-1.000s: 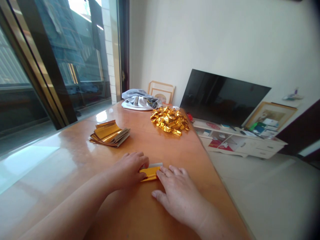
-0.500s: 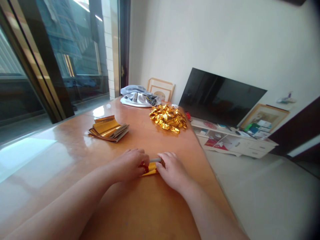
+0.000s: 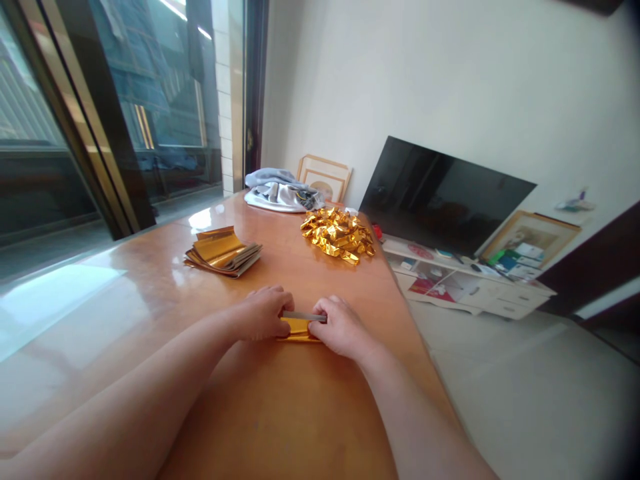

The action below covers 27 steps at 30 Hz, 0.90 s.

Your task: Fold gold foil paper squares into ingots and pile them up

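Note:
A sheet of gold foil paper (image 3: pixel 299 327) lies on the table between my hands, its far edge turned up into a greyish strip. My left hand (image 3: pixel 267 313) has its fingers closed on the left end of the sheet. At the right end, my right hand (image 3: pixel 340 325) pinches the sheet between thumb and fingers. Beyond my left hand sits a stack of gold foil paper sheets (image 3: pixel 223 252), some curling up. A pile of folded gold foil pieces (image 3: pixel 337 233) rests farther off, near the table's right edge.
The glossy wooden table (image 3: pixel 280 413) has its right edge beside my right forearm. Bundled grey-white cloth (image 3: pixel 280 191) lies at its far end, before leaning picture frames (image 3: pixel 325 177). A television (image 3: pixel 445 193) stands on a white cabinet (image 3: pixel 480 287) at right.
Both hands have shifted slightly on the gold foil paper, and more of the sheet shows between them. My right fingers now curl over its upturned edge. The whole view has tilted a little.

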{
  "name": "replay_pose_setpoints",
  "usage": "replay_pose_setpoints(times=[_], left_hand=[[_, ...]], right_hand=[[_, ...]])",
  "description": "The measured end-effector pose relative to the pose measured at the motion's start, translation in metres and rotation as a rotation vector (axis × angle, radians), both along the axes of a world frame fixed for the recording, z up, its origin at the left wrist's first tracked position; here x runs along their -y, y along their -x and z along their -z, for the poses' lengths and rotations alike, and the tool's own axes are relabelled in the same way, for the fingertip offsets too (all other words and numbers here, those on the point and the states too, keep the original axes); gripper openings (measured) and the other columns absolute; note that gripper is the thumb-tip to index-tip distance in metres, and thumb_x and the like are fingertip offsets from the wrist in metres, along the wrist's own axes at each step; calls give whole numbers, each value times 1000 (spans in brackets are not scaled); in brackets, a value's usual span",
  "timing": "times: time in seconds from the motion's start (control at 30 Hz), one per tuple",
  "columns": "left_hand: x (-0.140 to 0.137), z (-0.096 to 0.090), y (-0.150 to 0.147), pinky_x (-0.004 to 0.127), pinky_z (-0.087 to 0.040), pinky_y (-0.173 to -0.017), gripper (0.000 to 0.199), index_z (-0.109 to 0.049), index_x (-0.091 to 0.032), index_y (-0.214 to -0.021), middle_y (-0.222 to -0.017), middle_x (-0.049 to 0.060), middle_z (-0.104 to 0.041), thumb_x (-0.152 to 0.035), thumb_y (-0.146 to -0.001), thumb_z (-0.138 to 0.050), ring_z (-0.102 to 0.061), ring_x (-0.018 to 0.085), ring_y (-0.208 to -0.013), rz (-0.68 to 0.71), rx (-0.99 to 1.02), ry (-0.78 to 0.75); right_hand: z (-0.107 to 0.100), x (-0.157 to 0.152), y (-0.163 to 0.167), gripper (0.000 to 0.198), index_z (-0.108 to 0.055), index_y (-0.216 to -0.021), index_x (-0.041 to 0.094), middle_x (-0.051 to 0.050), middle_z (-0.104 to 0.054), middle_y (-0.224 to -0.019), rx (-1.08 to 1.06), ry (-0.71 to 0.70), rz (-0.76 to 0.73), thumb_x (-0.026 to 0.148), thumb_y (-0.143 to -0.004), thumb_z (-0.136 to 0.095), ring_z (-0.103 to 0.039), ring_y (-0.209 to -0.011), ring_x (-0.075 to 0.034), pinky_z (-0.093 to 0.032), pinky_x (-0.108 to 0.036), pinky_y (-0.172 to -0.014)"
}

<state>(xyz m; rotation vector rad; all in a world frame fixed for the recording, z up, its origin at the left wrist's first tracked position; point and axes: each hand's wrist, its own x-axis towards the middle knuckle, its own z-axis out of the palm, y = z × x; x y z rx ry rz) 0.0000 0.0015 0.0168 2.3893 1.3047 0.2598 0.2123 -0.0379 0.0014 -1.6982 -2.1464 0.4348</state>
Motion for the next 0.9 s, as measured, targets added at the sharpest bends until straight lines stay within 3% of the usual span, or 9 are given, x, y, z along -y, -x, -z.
replay_pose_setpoints(times=[0.13, 0.23, 0.37, 0.5, 0.6, 0.77, 0.9], left_hand=[[-1, 4, 0, 27, -35, -59, 19, -64, -21, -84, -84, 1, -65, -27, -66, -61, -58, 19, -74, -4, 60, 48], [-4, 10, 1, 26, -34, -57, 18, -61, -20, -83, -76, -1, -63, -23, -65, -60, -56, 17, -68, -14, 184, 147], [-7, 12, 1, 25, -39, -60, 26, -58, -19, -93, -79, -3, -63, -20, -68, -62, -58, 16, -71, -37, 574, 358], [-1, 4, -2, 30, -47, -78, 32, -60, -17, -104, -91, 2, -69, -22, -73, -68, -64, 19, -86, -63, 851, 533], [5, -3, -4, 33, -46, -87, 26, -65, -15, -99, -94, 4, -71, -28, -77, -70, -64, 20, -91, -72, 907, 571], [6, -5, -7, 33, -47, -83, 34, -69, -14, -99, -96, 7, -72, -43, -81, -70, -65, 21, -90, -73, 939, 606], [3, -1, -8, 36, -48, -86, 33, -69, -13, -98, -96, 9, -73, -38, -78, -75, -66, 23, -91, -86, 981, 622]], right_hand=[[6, -1, -2, 8, -60, -75, 20, 2, -60, -80, -141, 37, -12, 20, -72, -67, -51, -74, -13, -35, -23, -63], [8, 1, -4, 7, -56, -74, 20, 5, -56, -67, -329, 164, -8, 21, -73, -62, -49, -62, -12, -33, -23, -55], [0, 8, -6, 9, -54, -77, 20, 6, -53, -65, -567, 223, -2, 26, -77, -61, -47, -59, -11, -34, -22, -54], [-11, 13, -9, 15, -54, -79, 20, 6, -52, -69, -685, 192, 15, 31, -80, -63, -43, -61, -11, -34, -23, -57], [-12, 14, -11, 17, -53, -80, 19, 6, -51, -71, -742, 156, 18, 33, -81, -64, -43, -64, -11, -36, -23, -59], [-10, 14, -12, 20, -54, -81, 19, 5, -52, -73, -768, 123, 11, 35, -82, -65, -45, -67, -12, -38, -24, -62], [-10, 14, -10, 21, -55, -85, 19, 5, -56, -77, -833, 158, 14, 36, -81, -67, -49, -69, -12, -39, -24, -64]])
